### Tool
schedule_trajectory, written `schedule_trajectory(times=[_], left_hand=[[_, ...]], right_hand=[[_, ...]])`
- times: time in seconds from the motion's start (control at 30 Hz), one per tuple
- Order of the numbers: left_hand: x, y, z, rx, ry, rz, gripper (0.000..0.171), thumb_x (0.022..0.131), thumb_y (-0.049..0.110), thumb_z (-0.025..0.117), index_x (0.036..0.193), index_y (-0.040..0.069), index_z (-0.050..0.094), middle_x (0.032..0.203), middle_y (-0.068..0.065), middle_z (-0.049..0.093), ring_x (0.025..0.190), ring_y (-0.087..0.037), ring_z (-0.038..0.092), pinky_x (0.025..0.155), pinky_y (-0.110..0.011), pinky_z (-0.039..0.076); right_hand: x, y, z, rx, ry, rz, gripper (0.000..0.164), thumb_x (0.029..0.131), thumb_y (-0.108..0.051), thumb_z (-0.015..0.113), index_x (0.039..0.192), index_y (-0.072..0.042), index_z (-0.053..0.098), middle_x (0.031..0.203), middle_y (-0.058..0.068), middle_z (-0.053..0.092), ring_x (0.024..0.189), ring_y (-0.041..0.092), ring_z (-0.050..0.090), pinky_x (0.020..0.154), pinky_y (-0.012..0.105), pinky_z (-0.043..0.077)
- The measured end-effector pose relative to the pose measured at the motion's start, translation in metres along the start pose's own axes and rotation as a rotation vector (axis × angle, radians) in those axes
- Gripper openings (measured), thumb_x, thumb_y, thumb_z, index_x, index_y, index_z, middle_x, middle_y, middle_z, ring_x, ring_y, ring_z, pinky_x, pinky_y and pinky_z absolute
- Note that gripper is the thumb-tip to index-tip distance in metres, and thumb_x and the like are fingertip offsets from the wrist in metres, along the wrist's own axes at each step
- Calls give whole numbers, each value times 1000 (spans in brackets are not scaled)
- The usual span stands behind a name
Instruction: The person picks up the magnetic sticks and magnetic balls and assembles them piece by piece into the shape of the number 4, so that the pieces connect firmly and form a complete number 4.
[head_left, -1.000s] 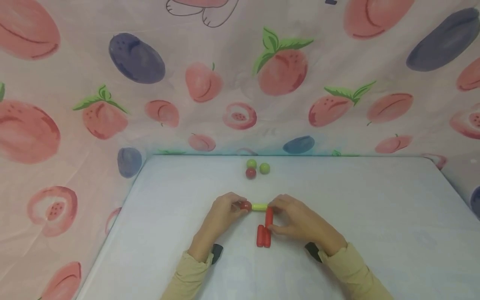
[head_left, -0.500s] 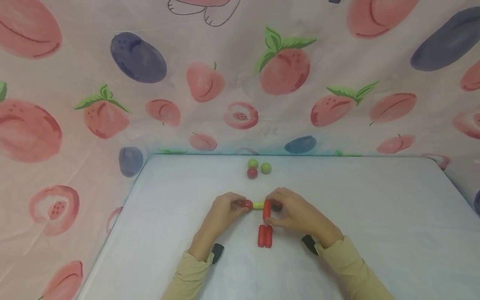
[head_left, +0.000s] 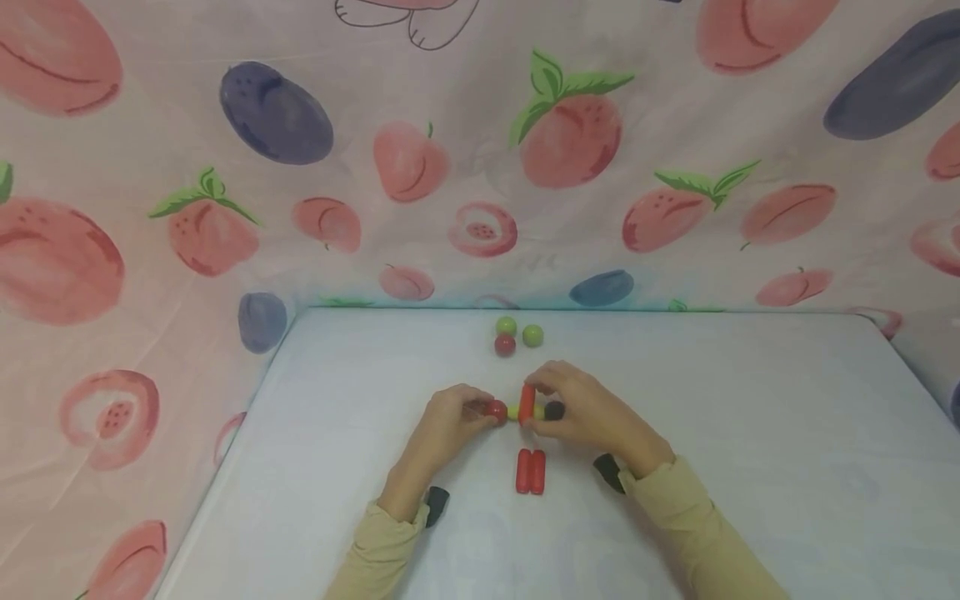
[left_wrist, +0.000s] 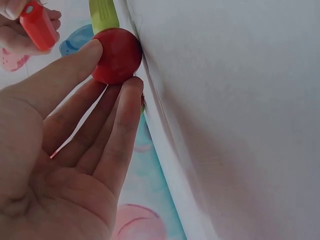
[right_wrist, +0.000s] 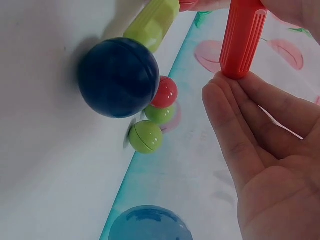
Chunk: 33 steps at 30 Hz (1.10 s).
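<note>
My left hand (head_left: pixel 450 423) pinches a glossy red ball (left_wrist: pixel 118 57) between thumb and fingertips. A ribbed yellow-green rod (right_wrist: pixel 154 24) meets that ball at one end and a dark blue ball (right_wrist: pixel 118 77) at the other, lying crosswise close over the table. Between its thumb and fingertips, my right hand (head_left: pixel 592 412) holds a ribbed red rod (right_wrist: pixel 243 40) by its two ends. In the head view this red rod overlaps the yellow-green rod and hides part of it. Two more red rods (head_left: pixel 522 472) lie side by side nearer to me.
Farther back on the white table (head_left: pixel 750 433) sit a red ball (head_left: pixel 505 345) and two green balls (head_left: pixel 532 336). Behind the table's far edge hangs a fruit-print cloth (head_left: pixel 480 150), which also covers the left side.
My right hand has carried the red rod away from the two red rods, forward and slightly left, over the yellow-green rod. The dark blue ball has come into view. My left hand keeps its hold.
</note>
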<state>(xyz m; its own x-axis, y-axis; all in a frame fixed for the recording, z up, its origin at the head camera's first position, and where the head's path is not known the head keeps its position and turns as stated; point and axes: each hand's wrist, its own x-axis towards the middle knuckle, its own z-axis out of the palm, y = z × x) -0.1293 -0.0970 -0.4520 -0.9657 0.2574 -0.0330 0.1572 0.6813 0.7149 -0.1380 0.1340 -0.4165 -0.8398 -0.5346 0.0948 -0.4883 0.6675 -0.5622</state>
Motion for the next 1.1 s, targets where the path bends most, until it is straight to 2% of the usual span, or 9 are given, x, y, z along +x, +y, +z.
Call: schedule_trajectory(times=[0.27,0.53,0.7,0.97,1.1], left_hand=[[-1,0,0,-2,3,6,31,85,20,79,115,12,72,105,0,72,94,-14,66,86,-32,57],[-2,-1,1,-4,3,17,31,85,21,79,114,12,72,104,0,73,92,-13,67,85,-31,57],[-3,1,1,-11,0,12,30,85,23,79,113,13,72,104,1,73,91,-13,67,84,-31,57],[-4,2,1,-5,0,7,31,85,23,79,113,13,73,103,1,73,90,-12,67,83,-30,57],[-5,1,1,-1,3,9,32,85,24,80,113,12,73,103,0,73,89,-12,68,83,-30,57]], right_hand=[[7,0,1,5,10,-9,41,80,-23,83,115,-10,65,107,4,64,101,25,62,88,39,57],[13,1,5,-4,28,-14,40,80,-28,83,111,-12,65,106,4,64,100,25,61,86,37,56],[18,2,7,7,32,9,39,80,-30,83,111,-13,65,108,2,63,102,26,61,89,39,56],[23,2,9,11,20,11,38,83,-28,81,113,-11,65,110,6,64,104,26,61,90,40,55],[27,0,10,4,14,43,41,82,-29,81,115,-11,65,112,6,64,105,24,60,92,40,55]])
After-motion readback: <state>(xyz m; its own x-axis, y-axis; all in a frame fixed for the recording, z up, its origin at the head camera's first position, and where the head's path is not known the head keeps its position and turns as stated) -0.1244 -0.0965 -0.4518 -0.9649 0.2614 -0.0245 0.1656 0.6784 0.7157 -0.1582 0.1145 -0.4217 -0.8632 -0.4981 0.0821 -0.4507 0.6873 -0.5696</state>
